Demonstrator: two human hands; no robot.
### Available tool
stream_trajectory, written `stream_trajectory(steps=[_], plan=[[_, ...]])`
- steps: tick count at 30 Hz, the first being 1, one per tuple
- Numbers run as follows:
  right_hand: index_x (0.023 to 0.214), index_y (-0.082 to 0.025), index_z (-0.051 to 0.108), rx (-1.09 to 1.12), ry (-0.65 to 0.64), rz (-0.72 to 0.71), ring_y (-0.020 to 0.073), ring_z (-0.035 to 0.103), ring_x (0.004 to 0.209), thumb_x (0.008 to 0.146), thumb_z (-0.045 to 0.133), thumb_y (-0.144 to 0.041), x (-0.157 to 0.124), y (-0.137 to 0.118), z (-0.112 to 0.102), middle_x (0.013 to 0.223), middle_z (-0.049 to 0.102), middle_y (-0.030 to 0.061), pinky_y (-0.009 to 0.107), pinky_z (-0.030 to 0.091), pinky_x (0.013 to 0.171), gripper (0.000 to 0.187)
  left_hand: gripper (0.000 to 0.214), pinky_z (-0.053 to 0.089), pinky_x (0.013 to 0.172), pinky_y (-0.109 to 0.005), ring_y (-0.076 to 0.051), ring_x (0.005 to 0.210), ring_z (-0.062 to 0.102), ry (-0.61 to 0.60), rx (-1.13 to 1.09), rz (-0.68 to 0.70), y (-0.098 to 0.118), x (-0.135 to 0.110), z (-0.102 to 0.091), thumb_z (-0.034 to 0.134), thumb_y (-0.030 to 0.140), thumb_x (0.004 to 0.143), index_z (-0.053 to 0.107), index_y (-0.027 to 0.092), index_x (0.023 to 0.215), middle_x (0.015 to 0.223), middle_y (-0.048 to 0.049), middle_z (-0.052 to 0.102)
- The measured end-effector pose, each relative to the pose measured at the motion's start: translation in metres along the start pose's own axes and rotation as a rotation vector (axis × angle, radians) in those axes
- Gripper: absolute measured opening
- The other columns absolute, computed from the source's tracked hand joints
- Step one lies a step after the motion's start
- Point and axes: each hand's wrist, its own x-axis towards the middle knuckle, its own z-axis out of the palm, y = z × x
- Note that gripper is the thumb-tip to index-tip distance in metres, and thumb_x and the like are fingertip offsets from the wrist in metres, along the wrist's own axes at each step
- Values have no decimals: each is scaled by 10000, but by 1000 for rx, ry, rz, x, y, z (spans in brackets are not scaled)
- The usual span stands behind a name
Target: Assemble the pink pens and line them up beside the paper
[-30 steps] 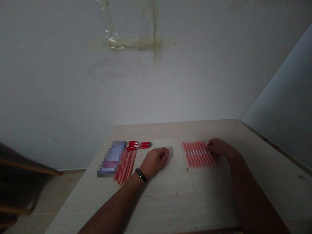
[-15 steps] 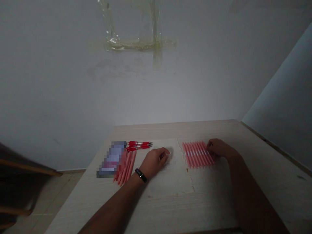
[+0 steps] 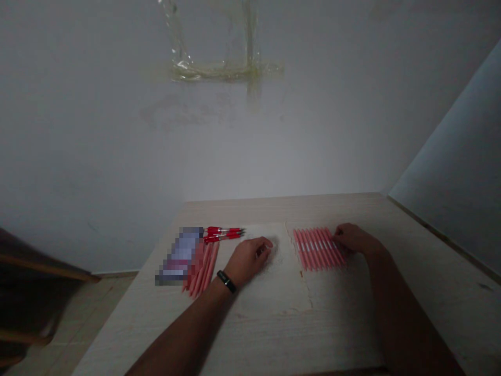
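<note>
Row of pink sticks (image 3: 319,249) has right hand (image 3: 352,237) narrow at its right end, can't tell if gripping; left hand (image 3: 247,259) loosely curled, slight gap, over pale sheet (image 3: 274,292).

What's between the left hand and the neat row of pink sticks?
In the head view, part of a pale, ragged-edged patch lies between the left hand and the pink sticks.
</note>
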Motion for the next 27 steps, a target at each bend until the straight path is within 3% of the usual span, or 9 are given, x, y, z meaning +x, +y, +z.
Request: stream_trajectory(steps=[5,11,16,19,27], plan=[[641,-141,612,-41,79,-36,139,582,472,841,559,-232,1,-1,-3,606,660,88,238,380,483,226,234,391,646,-239,-165,740,614,-1,-4,2,-1,0,1,510,275,915,679,197,1056,837,-38,704],[683,-181,550,-4,434,-423,119,530,564,834,546,-257,-9,-46,14,616,606,8,229,324,552,169,244,385,645,-246,-168,728,614,-17,22,-28,-3,0,3,520,293,913,671,207,1084,833,-37,706],[704,-189,545,30,352,-647,100,474,542,861,560,-290,-25,-94,58,595,561,-31,223,265,547,187,249,378,631,-254,-176,711,620,-43,107,-85,-5,0,4,538,312,902,667,213,1091,792,-38,701],[595,-174,471,-32,271,-769,96,434,536,897,556,-336,-30,-107,78,555,503,-31,237,224,546,353,257,395,650,-265,-192,749,640,-37,194,-143,-10,0,2,551,328,891,657,216,1097,813,-49,707],[601,-167,475,-45,214,-809,97,422,553,940,539,-397,-21,-102,82,583,480,-31,238,219,555,415,302,488,777,-332,-273,960,683,-37,432,-404,-38,-2,-32,580,365,862,637,185,1097,1049,-131,718]])
